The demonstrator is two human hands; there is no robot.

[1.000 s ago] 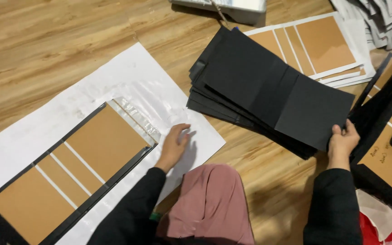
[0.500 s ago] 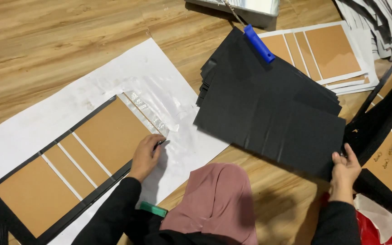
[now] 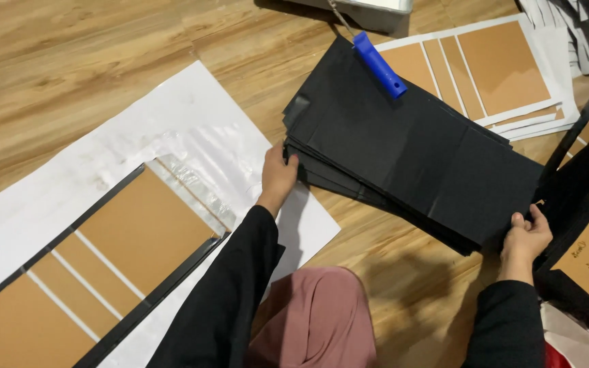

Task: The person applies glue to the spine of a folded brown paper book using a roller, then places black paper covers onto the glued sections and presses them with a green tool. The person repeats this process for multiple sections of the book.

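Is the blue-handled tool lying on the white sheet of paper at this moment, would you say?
No, the blue-handled tool rests on the stack of black sheets.

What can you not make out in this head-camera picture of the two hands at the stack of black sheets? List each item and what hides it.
- Stack of black sheets: sheet count, edges too thin.
- Left hand: fingers hidden under the stack's edge.
- Right hand: palm side hidden.
- Blue handle: its tool head, cut off by the top edge.
- Brown panels on the black sheet: cut off at the lower left edge.

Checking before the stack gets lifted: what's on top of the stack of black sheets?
A blue roller handle rests on the far edge of the stack of black sheets. Whatever lies under the stack is covered.
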